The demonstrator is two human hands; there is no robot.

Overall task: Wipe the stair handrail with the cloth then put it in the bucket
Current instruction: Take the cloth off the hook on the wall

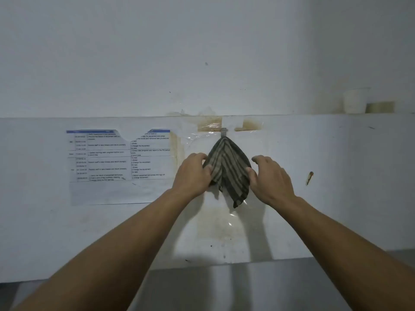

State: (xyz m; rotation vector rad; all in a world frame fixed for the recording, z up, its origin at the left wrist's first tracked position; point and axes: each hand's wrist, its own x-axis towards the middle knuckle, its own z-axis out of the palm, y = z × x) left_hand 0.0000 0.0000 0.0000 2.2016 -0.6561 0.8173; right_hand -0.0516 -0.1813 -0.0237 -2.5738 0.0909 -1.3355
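- Task stage, as judged: the very start. The cloth (228, 167), dark with pale stripes, hangs from a small hook (224, 132) on the white wall; it has not been taken down.
- No stair handrail and no bucket show in the head view, so wiping and depositing are both judged outstanding.
- Left hand (193, 173): its grip is partly closed, thumb lying over the cloth's left edge and fingers curled behind it. It appears to pinch that edge, though the fingertips are hidden behind the fabric.
- Right hand (272, 178): its grip is looser, thumb touching the cloth's right edge, fingers arched and spread toward the wall. Whether the fingers press the fabric cannot be told.
- Cloth position: gathered at the hook, fanned out between the two hands, its lower corner hanging free below them.
- Surroundings: a printed schedule sheet (119, 158) is taped to the wall left of the cloth; clear tape and brown staining surround the hook. On the ledge (89, 117) above, far right, stand a pale cup (354, 101) and a roll of tape (380, 107).
- Next requirement, as judged: lift the gathered top clear of the hook.
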